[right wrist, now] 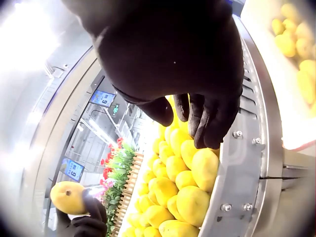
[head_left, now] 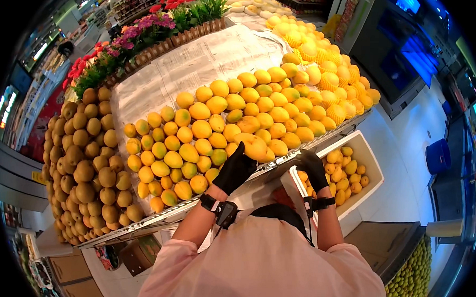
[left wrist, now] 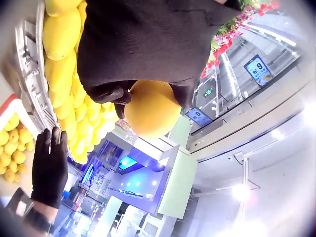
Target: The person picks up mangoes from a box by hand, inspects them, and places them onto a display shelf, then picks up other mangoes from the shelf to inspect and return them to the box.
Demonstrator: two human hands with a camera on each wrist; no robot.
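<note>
My left hand (head_left: 237,171), in a black glove, grips a yellow mango (head_left: 252,146) just above the front of the mango display. In the left wrist view, the fingers curl round this mango (left wrist: 153,111), its rounded end facing out. The gloved right hand (head_left: 312,168) is at the metal rail (head_left: 286,166) along the display's front edge. Its fingers look straight in the left wrist view and hold no fruit. Rows of yellow and green-tinged mangoes (head_left: 201,129) lie on the sloping display beyond both hands.
A white foam box (head_left: 374,167) with more mangoes stands below the rail at right. Brown kiwis (head_left: 83,168) are heaped at left. Net-wrapped yellow fruit (head_left: 330,80) sits at the far right. Flowers and a small wooden fence (head_left: 198,32) line the back, behind pale sheeting (head_left: 199,62).
</note>
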